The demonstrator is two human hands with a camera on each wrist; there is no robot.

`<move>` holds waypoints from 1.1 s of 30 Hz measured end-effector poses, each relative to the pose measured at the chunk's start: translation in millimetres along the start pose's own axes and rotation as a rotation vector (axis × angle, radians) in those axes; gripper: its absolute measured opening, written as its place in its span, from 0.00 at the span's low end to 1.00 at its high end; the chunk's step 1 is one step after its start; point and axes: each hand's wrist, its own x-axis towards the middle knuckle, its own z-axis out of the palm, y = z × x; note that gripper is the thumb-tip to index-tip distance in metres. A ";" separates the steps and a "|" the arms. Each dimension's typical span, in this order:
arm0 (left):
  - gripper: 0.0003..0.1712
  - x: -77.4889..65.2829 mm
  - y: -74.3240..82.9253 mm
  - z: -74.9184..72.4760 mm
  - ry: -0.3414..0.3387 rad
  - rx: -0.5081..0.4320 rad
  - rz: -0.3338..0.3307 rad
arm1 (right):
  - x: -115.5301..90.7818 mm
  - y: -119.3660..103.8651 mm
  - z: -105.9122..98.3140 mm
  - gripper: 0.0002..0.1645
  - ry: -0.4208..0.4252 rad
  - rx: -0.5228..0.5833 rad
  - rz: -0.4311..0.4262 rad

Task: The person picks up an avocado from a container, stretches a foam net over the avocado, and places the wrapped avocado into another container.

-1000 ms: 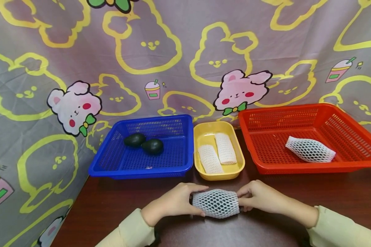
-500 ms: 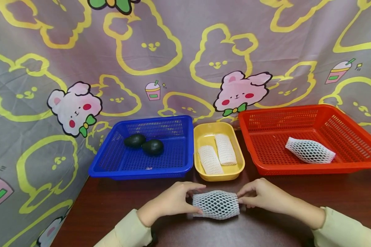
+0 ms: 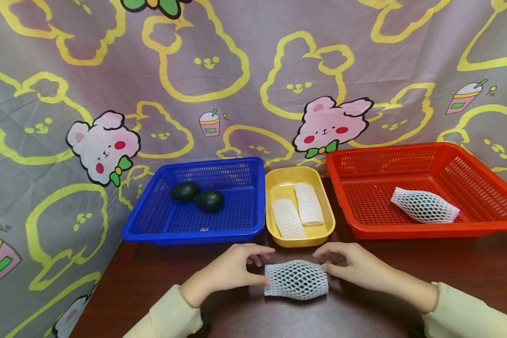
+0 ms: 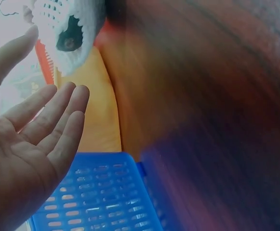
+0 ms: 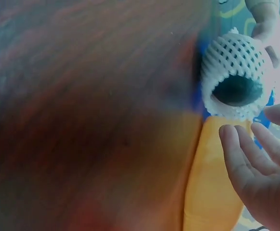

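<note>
A dark green avocado in a white foam net sleeve (image 3: 296, 280) lies on the table between the two hands. My left hand (image 3: 228, 268) is at its left end, fingers spread and thumb tip close to the net's edge. At the other end is my right hand (image 3: 359, 266), fingers loosely bent, thumb by the net's upper corner. Neither hand grips it; whether the thumbs touch cannot be told. Both wrist views look into the sleeve's open ends, where the avocado (image 5: 236, 90) shows dark inside.
Behind stand a blue basket (image 3: 194, 235) with two bare avocados (image 3: 209, 201), a yellow tray (image 3: 301, 241) with two flat foam sleeves (image 3: 308, 204), and a red basket (image 3: 414, 230) holding a netted avocado (image 3: 424, 205). A patterned curtain (image 3: 253, 70) hangs close behind them.
The fingers of both hands have loosened and drawn back from the sleeve's ends, which they held a second ago. The netted avocado lies almost where it was.
</note>
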 end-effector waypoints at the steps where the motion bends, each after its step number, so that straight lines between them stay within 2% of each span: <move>1: 0.36 -0.4 -0.2 -1.2 0.002 -0.004 0.000 | 0.3 0.7 1.5 0.13 -0.011 0.013 -0.009; 6: 0.33 -2.4 1.1 -8.9 0.004 -0.001 0.010 | 0.1 3.2 8.8 0.17 -0.056 0.046 -0.025; 10: 0.31 -5.0 1.6 -15.9 0.015 0.017 0.017 | 1.2 2.8 12.0 0.23 -0.096 0.181 -0.005; 13: 0.30 -7.4 1.4 -21.1 0.022 0.023 0.028 | 1.9 2.5 12.8 0.20 -0.111 0.232 -0.008; 15: 0.29 -9.0 1.4 -24.7 0.025 0.026 0.044 | 1.7 3.2 13.2 0.19 -0.114 0.206 -0.014; 18: 0.27 -10.6 3.1 -30.1 0.031 0.027 0.068 | 1.6 5.5 14.8 0.28 -0.134 0.177 -0.017; 21: 0.25 -11.2 5.7 -35.2 0.036 0.032 0.090 | 1.9 6.2 17.9 0.40 -0.160 0.224 0.001; 25: 0.22 -12.3 9.5 -42.3 0.035 0.014 0.094 | 3.2 4.1 21.5 0.48 -0.165 0.240 0.008; 33: 0.19 -15.0 11.0 -54.9 0.085 -0.017 0.117 | 4.1 5.6 25.9 0.53 -0.104 -0.100 -0.150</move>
